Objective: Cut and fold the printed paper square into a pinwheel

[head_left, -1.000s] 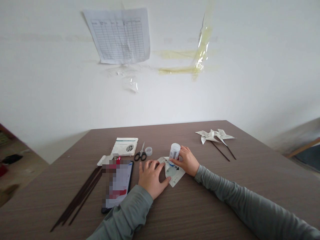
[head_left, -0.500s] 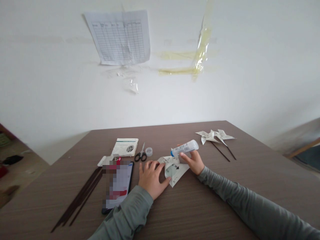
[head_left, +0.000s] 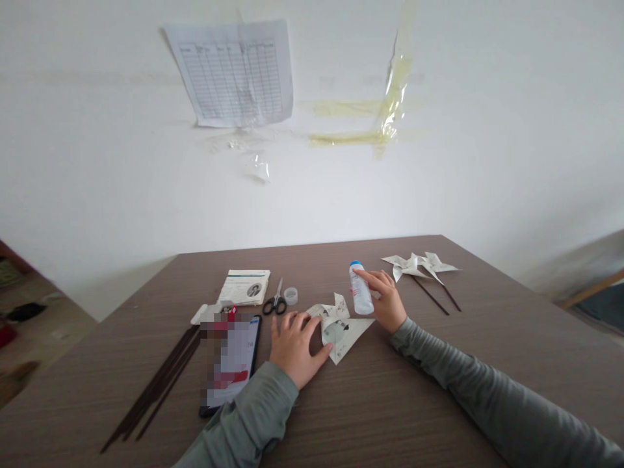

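Note:
In the head view my left hand [head_left: 298,349] rests on the table with its fingers spread. Its fingertips and thumb lie on the left edge of a folded paper pinwheel [head_left: 344,338]. Part of that pinwheel is hidden under the fingers. My right hand [head_left: 386,301] is closed around a clear glue bottle [head_left: 361,294] with a blue tip. The bottle stands nearly upright, tip up, just behind the pinwheel's right side. Left of the pinwheel are black-handled scissors [head_left: 274,304] and a small clear round cap or cup [head_left: 291,296].
Two pinwheels on dark sticks [head_left: 431,296] lie at the back right. A stack of printed paper [head_left: 244,287], a phone [head_left: 234,364] and several dark sticks [head_left: 158,380] are on the left. A wall with a taped sheet [head_left: 234,75] rises behind the table [head_left: 312,429].
My right hand has turned the glue bottle from tilted tip-down over the pinwheel to upright with the tip on top, uncovering the pinwheel's middle. My left hand has stayed in place.

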The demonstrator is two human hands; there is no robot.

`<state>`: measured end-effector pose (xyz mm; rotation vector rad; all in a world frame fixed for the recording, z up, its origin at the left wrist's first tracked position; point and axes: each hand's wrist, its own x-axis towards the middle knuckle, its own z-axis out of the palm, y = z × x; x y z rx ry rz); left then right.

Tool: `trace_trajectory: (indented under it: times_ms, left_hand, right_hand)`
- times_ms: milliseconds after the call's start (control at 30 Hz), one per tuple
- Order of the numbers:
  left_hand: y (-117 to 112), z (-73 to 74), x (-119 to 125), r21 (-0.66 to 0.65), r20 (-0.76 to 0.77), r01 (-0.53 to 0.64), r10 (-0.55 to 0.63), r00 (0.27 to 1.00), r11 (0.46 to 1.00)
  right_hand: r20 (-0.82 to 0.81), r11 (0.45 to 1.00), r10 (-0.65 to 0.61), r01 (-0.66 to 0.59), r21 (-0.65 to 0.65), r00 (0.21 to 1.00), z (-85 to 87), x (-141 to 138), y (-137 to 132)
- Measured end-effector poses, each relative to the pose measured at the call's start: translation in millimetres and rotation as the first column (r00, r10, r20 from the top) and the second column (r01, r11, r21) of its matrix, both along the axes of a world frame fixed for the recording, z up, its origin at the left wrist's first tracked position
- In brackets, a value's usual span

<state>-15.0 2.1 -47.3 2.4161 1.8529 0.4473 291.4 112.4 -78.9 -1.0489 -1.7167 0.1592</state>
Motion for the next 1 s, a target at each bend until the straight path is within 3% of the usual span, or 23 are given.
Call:
trace_trajectory:
  times_ms: [200,433,767,900,1000]
  left_hand:
    - [0.3,-1.2,-1.8,-0.009,0.013,0.016,-0.016,1.000,1.000]
    - [-0.4,-0.2,-1.7,-0.020,0.044,0.005,-0.004,0.999,1.000]
    - [0.1,0.5,-2.7,-0.036,0.014,0.004,-0.003,1.000,0.999]
    - [0.4,0.6,-3.2,-0.032,0.013,0.004,-0.004,1.000,0.999]
    - [0.6,1.3,-3.4,-0.036,0.020,0.009,-0.008,1.000,0.999]
  right_hand:
    - [0.013,0.996,-0.082,0.082,-0.030,0.997,-3.5,5.0,7.6]
    - [0.057,0.998,-0.055,0.056,-0.003,0.997,-3.6,1.9,6.0]
    - [0.327,0.999,-0.048,0.047,0.012,0.944,1.3,4.3,-1.2]
    - [0.300,1.000,-0.017,0.015,0.011,0.954,-1.4,4.5,1.5]
    - [0.188,0.999,0.032,-0.039,0.037,0.982,-2.4,3.9,3.2]
